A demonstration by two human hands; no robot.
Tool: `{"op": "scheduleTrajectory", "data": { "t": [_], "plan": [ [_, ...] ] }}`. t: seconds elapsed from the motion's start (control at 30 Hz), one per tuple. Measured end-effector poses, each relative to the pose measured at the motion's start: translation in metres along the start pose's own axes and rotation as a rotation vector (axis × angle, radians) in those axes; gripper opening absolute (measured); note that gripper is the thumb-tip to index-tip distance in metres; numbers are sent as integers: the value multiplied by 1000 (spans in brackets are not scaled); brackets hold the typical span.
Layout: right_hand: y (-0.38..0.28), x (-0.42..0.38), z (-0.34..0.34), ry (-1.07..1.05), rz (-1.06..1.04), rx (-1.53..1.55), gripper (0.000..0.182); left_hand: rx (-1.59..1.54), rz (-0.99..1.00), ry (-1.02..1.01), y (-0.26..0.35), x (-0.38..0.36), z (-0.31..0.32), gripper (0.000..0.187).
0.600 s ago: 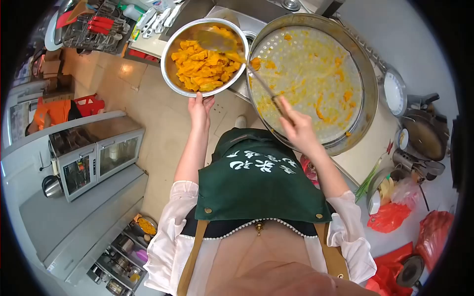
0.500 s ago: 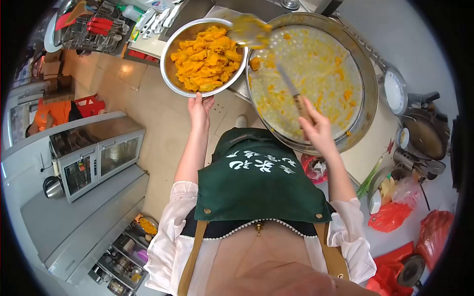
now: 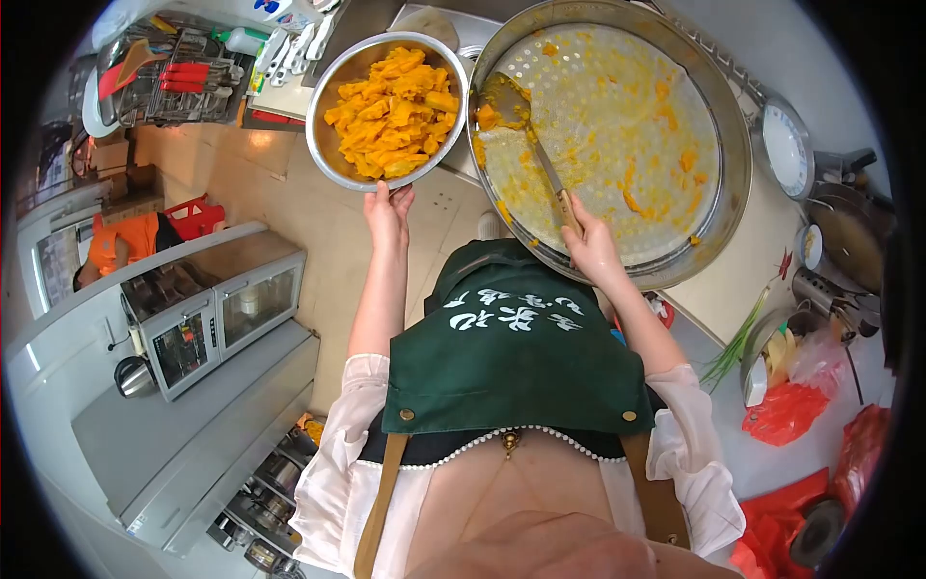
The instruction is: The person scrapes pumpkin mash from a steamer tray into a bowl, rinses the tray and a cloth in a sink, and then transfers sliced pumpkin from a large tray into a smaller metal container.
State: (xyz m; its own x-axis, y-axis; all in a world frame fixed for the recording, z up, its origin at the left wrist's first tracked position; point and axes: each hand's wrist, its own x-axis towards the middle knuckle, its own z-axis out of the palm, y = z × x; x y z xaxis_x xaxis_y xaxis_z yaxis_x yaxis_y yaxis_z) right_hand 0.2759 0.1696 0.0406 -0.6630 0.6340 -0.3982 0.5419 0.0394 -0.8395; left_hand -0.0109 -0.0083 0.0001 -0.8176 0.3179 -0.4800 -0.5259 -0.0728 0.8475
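My left hand [image 3: 389, 214] grips the near rim of a metal bowl [image 3: 323, 162], which holds a heap of orange chunks [image 3: 394, 114]. In my right hand [image 3: 590, 247] is the wooden handle of a slotted metal ladle [image 3: 546, 166]. The ladle's head rests at the left inside a large round steamer pan [image 3: 738, 145], beside an orange lump [image 3: 489, 118]. Orange scraps and smears are scattered over the pan's pale perforated liner [image 3: 598, 125]. The bowl's right rim is close to the pan's left edge.
A dish rack [image 3: 183, 72] with utensils stands at the upper left. Pots and a white plate [image 3: 788, 150] are at the right, with green onions [image 3: 735, 349] and red bags [image 3: 789, 413] below. A person in orange [image 3: 135, 241] is at the far left, beyond a cabinet [image 3: 256, 299].
The ladle has gone from above the bowl's right rim down into the left side of the pan. My right hand has moved slightly left and down, and the bowl slightly left.
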Motion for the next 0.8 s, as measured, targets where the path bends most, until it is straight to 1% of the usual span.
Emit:
{"op": "scheduleTrajectory", "data": {
  "t": [0.1,0.2,0.3,0.4,0.53,0.6,0.7,0.8],
  "plan": [
    [4,-16,-7,1,-144,-81,56,-10,5,1,0,1,0,26],
    [-18,-41,-25,-204,145,120,55,-20,12,0,-1,1,-1,27],
    [-21,-55,-35,-328,352,378,57,-22,13,6,0,0,1,27],
    [-11,-64,-43,-382,409,594,59,-18,15,15,0,-1,2,27],
    [-15,-71,-52,-403,506,835,60,-19,21,3,-1,1,0,27],
    [-16,-71,-53,-413,534,990,59,-19,20,-4,-2,2,0,26],
    [-27,-69,-59,-441,497,1158,58,-15,17,-10,0,1,0,26],
    [-47,-61,-62,-390,331,974,58,-23,21,-7,1,-2,4,25]
  ]
}}
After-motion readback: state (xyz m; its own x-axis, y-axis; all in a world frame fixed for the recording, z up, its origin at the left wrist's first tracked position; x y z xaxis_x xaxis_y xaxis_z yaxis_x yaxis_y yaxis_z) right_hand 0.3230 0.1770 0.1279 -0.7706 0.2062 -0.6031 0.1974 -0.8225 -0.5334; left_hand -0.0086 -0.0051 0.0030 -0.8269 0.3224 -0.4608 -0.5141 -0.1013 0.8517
